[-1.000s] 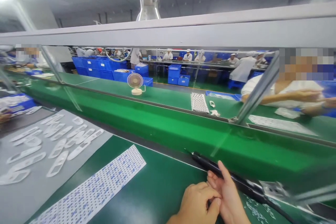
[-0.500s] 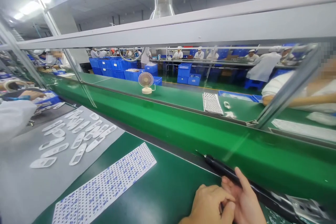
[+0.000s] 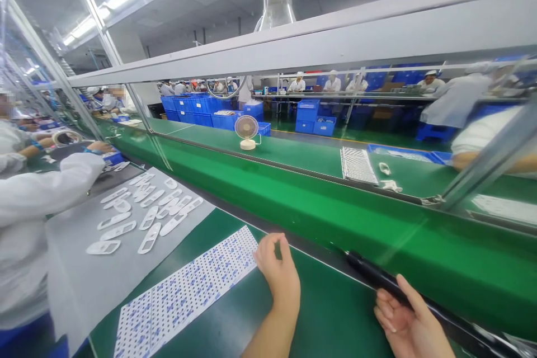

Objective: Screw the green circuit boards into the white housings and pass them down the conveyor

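Observation:
My left hand (image 3: 277, 268) is raised over the dark green mat, thumb and fingers pinched together beside the near corner of a white sheet of small blue-printed stickers (image 3: 188, 291). What the pinch holds, if anything, is too small to see. My right hand (image 3: 409, 321) rests palm-up at the bottom right with fingers loosely spread and nothing in it, touching a long black tool (image 3: 386, 282) that lies along the edge of the green conveyor (image 3: 293, 201).
A grey sheet (image 3: 84, 268) carries several white flat plastic parts (image 3: 142, 212) to the left. A co-worker's white sleeve (image 3: 37, 190) reaches in at far left. A small fan (image 3: 246, 131) and more workers are across the conveyor.
My hands were together at the bottom edge; the left has lifted away leftward toward the sticker sheet and pinched. The view has swung left, bringing the co-worker's sleeve into sight.

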`<state>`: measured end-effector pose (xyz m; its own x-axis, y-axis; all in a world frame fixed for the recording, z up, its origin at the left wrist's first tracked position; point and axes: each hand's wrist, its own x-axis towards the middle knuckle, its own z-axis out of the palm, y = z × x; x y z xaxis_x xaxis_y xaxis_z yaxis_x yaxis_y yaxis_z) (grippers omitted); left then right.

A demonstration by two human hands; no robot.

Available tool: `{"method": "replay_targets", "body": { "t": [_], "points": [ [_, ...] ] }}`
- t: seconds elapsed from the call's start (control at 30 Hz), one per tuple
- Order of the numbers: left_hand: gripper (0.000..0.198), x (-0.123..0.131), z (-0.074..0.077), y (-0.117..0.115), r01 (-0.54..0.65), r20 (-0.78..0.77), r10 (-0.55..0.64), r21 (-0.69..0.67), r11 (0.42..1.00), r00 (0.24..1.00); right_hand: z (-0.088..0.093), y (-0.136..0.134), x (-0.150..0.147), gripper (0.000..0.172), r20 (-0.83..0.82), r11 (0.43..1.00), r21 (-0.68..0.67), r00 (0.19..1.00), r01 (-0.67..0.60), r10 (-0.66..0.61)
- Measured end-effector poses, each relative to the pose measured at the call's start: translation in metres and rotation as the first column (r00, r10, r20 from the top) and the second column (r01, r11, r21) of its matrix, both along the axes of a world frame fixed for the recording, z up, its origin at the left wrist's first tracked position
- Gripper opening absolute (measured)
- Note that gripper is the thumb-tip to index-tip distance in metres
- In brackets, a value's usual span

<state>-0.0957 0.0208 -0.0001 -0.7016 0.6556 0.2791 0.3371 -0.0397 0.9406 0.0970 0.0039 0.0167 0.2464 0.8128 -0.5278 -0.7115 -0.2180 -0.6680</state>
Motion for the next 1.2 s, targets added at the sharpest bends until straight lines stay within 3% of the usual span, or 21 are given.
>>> {"method": "replay_targets", "body": {
  "t": [0.43,0.67,0.83,1.03,1.2],
  "points": [
    [0.031,-0.05,-0.006,0.029,0.078,0.103,-0.075,-0.034,0.996,0.992,0.007,-0.001,-0.002,0.02,0.001,0.998,-0.061,1.0,0.016,-0.016],
    [0.025,-0.045,-0.007,0.03,0.082,0.037,-0.083,0.021,0.996,0.996,-0.011,0.002,0.006,0.028,0.004,0.999,0.02,0.999,-0.044,0.044],
    [0.021,-0.033,-0.004,0.027,0.174,-0.043,-0.174,0.005,0.985,0.984,-0.022,0.003,0.007,0.031,0.008,0.997,0.073,1.0,-0.025,0.025],
    [0.021,-0.023,0.001,0.022,0.163,-0.141,-0.17,-0.06,0.985,0.975,-0.014,0.002,0.005,0.033,-0.015,0.996,0.076,0.998,-0.054,0.056],
    [0.02,-0.027,-0.002,0.025,0.147,-0.118,-0.161,-0.123,0.982,0.98,-0.004,0.001,0.001,0.034,-0.012,0.996,0.084,1.0,-0.023,0.024]
  ]
}}
